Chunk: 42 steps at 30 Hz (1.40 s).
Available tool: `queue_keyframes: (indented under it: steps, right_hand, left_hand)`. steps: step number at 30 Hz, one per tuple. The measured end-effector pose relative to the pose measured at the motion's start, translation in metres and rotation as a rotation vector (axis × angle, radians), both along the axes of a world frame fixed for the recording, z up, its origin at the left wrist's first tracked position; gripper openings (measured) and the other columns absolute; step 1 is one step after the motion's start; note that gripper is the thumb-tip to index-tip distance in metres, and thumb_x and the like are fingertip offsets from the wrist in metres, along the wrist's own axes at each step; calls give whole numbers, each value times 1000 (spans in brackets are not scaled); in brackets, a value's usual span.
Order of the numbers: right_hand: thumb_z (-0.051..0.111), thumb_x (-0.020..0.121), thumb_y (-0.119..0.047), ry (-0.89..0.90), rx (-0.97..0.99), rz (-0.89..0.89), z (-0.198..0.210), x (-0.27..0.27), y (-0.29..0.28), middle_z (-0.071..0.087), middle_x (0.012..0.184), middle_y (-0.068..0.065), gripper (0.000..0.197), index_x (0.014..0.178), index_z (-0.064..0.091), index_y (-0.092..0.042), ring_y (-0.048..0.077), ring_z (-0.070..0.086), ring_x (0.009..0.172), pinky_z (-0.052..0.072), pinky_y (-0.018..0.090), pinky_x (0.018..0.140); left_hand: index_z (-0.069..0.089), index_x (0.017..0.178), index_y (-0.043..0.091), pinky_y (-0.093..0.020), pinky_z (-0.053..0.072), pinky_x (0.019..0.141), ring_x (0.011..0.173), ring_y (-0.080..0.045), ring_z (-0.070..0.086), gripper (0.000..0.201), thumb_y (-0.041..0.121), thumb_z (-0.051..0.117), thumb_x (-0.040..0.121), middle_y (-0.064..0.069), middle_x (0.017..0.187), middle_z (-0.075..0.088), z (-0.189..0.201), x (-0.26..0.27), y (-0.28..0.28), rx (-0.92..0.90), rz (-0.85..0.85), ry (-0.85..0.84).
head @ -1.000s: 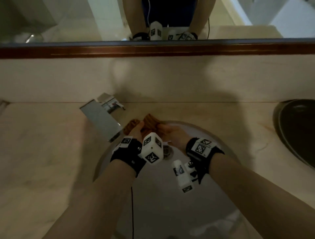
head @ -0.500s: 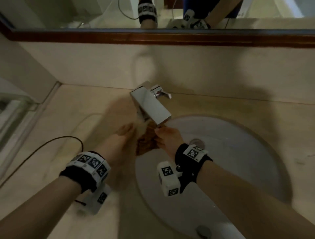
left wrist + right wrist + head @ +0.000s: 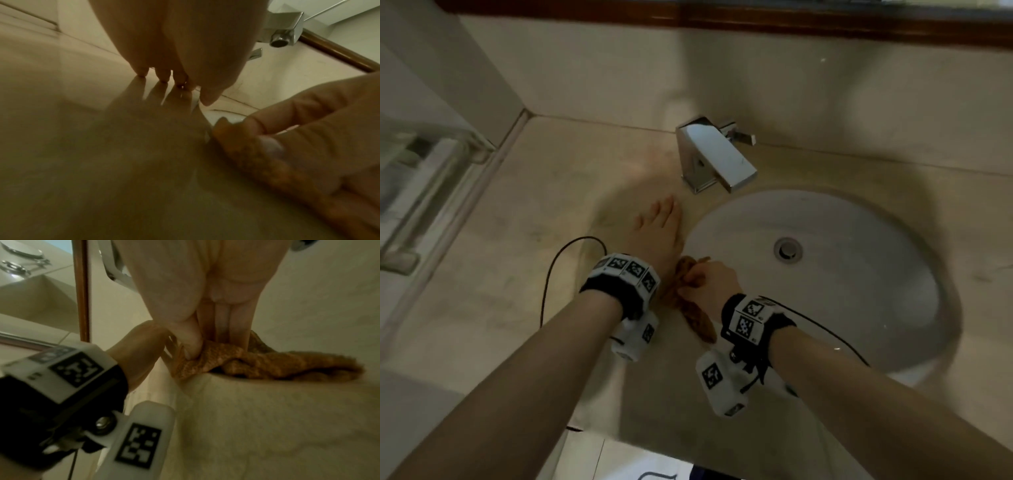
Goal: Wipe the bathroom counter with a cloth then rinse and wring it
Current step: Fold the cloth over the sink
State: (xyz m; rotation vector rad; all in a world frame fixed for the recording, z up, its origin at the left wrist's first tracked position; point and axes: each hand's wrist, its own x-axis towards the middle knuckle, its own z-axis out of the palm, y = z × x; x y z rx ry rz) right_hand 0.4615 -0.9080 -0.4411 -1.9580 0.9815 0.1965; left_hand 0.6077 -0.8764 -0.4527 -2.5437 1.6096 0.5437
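An orange-brown cloth (image 3: 697, 320) lies bunched on the beige counter (image 3: 517, 274), just left of the white sink (image 3: 859, 308). My right hand (image 3: 705, 284) pinches its upper end between thumb and fingers. In the right wrist view, the right hand (image 3: 195, 337) has its thumb pressed into the cloth (image 3: 277, 365), which trails off to the right. My left hand (image 3: 659, 229) lies flat on the counter beside the sink rim, fingers straight, holding nothing. In the left wrist view, the left hand (image 3: 174, 78) touches the counter with its fingertips, and the cloth (image 3: 252, 155) is at the right.
A square chrome faucet (image 3: 714, 157) stands behind the sink, with the drain (image 3: 787, 249) in the basin's middle. A black cable (image 3: 551, 274) loops over the counter left of my left wrist. A glass shelf (image 3: 414, 188) is at the far left. The counter's front edge (image 3: 619, 438) is near.
Both hands held the cloth under the faucet. The left hand let go and went flat on the counter. The right hand drew the cloth back to the counter beside the sink.
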Motion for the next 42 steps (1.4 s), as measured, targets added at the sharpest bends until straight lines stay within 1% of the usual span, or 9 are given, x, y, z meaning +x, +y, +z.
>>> queue_keyframes:
  steps: [6,11,16,22,26,29,33,38,42]
  right_hand:
    - [65,87,-34,26,-20,78,-3,-37,25,63,92,1,21,94,69,-15,18,59,84,35,19,58]
    - [68,85,-30,18,-4,108,-4,-92,39,68,102,1,15,98,67,-22,19,63,94,52,30,82]
    - [60,91,-16,60,-48,198,12,-175,36,60,95,-4,13,103,66,-15,12,54,89,40,21,75]
    - [48,88,-1,64,-129,231,18,-217,32,66,95,1,27,96,67,-18,20,60,88,50,29,83]
    - [55,88,-2,-34,-54,-12,12,-214,34,65,88,-5,26,89,69,-24,14,59,86,47,26,82]
    - [57,90,-3,-195,-42,-180,16,-208,40,63,79,-11,34,78,60,-34,8,60,78,47,23,73]
    - [56,89,1,-431,-141,-191,35,-184,60,67,87,-1,21,91,65,-18,13,64,81,53,26,77]
    - [54,88,-1,-447,-304,98,38,-159,112,69,95,-2,23,101,65,-16,12,61,82,48,22,78]
    - [52,88,3,-475,-90,-291,37,-145,125,65,82,-5,29,87,59,-25,10,60,77,47,23,73]
  left_hand:
    - [-1,152,12,-46,11,117,147,-27,3,64,30,32,100,-5,160,-6,1,-7,-1,37,1,-55]
    - [-5,152,14,-42,8,120,148,-23,-2,66,29,33,101,-3,160,-11,12,-9,-4,110,42,1]
    - [-1,153,16,-39,10,120,148,-21,3,63,31,33,101,-1,160,-7,17,-19,4,97,63,4]
    - [13,152,11,-40,16,118,146,-26,14,68,30,48,97,-9,160,6,19,-25,17,10,19,-32]
    - [26,148,15,-38,24,115,140,-29,29,62,22,55,94,-8,157,22,32,-63,38,-158,-112,55]
    - [27,149,20,-23,12,114,146,-18,17,63,10,54,93,0,159,13,56,-100,58,-216,-290,235]
    - [21,147,39,-38,18,114,145,-17,13,85,18,69,81,4,160,3,68,-115,78,-208,-607,176]
    - [65,115,23,-49,46,97,124,-30,52,35,32,66,81,-7,139,52,52,-86,124,-300,-851,68]
    - [70,105,21,-37,50,87,103,-19,61,43,52,46,87,-3,110,68,53,-67,159,-395,-493,448]
